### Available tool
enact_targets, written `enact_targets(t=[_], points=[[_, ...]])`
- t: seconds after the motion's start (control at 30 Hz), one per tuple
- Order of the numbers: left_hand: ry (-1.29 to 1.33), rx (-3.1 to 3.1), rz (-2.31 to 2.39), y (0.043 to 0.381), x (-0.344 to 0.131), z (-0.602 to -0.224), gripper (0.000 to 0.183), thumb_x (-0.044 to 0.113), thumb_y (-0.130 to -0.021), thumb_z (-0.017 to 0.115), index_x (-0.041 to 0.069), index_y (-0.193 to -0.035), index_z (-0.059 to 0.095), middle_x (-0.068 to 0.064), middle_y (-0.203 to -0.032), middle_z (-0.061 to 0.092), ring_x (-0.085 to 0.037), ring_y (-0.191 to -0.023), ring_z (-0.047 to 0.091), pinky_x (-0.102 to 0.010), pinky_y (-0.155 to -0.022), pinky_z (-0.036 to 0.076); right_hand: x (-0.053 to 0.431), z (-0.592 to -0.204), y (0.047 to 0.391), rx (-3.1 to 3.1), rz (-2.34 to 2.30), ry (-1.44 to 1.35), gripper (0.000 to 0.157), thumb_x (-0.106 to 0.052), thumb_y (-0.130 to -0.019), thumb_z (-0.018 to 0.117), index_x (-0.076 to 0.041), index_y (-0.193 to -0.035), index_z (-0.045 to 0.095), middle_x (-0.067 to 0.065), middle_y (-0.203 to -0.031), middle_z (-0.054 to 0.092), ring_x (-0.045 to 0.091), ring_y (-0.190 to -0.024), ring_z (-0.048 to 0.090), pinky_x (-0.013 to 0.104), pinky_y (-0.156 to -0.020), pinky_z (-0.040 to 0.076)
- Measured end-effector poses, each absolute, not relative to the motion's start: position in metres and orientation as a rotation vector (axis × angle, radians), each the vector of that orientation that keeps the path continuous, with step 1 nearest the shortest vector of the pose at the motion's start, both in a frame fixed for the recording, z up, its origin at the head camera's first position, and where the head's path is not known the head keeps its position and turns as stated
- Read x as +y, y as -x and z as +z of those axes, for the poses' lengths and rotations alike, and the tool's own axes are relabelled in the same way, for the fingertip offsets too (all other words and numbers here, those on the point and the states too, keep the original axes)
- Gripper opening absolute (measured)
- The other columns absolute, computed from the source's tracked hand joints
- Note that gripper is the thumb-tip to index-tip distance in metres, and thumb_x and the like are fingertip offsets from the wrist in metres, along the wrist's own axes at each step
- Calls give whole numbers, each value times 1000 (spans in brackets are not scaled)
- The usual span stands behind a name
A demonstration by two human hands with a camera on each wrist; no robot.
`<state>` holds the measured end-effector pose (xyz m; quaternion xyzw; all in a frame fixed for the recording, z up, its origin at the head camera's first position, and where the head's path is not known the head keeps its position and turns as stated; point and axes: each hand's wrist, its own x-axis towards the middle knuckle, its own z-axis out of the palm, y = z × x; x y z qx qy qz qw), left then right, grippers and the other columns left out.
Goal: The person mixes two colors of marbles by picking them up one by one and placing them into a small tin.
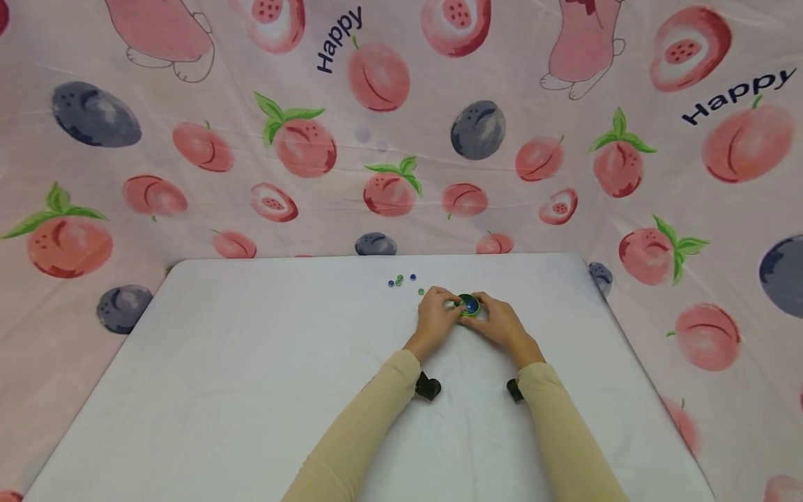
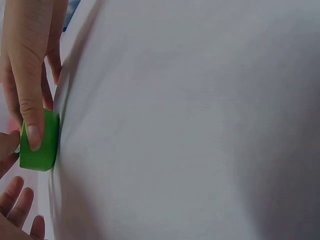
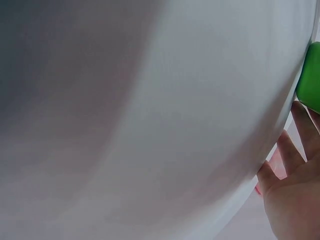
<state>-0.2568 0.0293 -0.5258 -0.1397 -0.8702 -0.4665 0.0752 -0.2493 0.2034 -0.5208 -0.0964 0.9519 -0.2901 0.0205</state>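
Observation:
A round green container [image 1: 469, 314] with a dark blue inside stands on the table between both hands. My right hand [image 1: 500, 324] grips its side, and the right wrist view shows several of that hand's fingers [image 3: 302, 127] spread below the green wall [image 3: 311, 80]. In the left wrist view the right thumb [image 2: 33, 130] presses the outer wall. My left hand [image 1: 436, 321] is at the container's left rim and pinches a small pale green bead [image 2: 18, 149], mostly hidden by the fingertips. The other left fingers [image 2: 21, 207] are spread apart.
Several small green and blue beads [image 1: 398, 283] lie behind and left of the hands, one green bead [image 1: 421, 292] close to the left hand. The white tabletop [image 1: 251, 362] meets a fruit-printed cloth [image 1: 339, 209] at the back and sides.

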Motion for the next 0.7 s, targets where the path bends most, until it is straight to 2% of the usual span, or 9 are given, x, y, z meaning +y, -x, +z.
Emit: enact_targets(t=[0.7], points=[[362,-2543,-1507,264,21,-529,27,12,-94,80,-4,-115,77,-21,-118,64,-37,-112,63,-51,-101,50,204,-515,256,2960,-871,295,65,-40,-97,77,-3,-146,56,23,-141,65,45,-130,61,61,-110,47]])
